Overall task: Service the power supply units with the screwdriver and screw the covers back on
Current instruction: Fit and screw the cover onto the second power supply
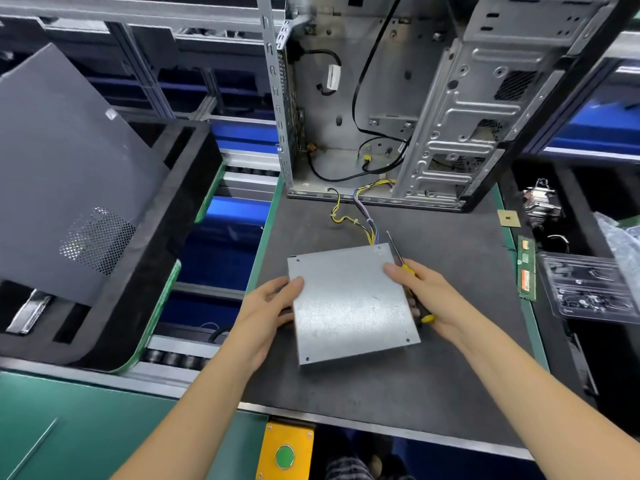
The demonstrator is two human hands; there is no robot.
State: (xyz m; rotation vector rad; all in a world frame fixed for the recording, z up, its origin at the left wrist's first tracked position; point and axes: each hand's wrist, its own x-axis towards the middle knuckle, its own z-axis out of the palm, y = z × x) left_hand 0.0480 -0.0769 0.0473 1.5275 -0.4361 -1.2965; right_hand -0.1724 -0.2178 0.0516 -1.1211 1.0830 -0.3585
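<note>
The power supply unit (351, 303) lies mid-frame on the dark mat (450, 358). The left hand (270, 306) grips its edge; the right hand (424, 296) steadies it, clamped around the screwdriver (398, 258). Its tip could scratch the cover or snag the wiring bundle (363, 220).

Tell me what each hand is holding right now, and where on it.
Left hand grips the power supply unit by its left edge. Right hand holds the screwdriver by its handle, fingers resting on the unit's right edge.
</note>
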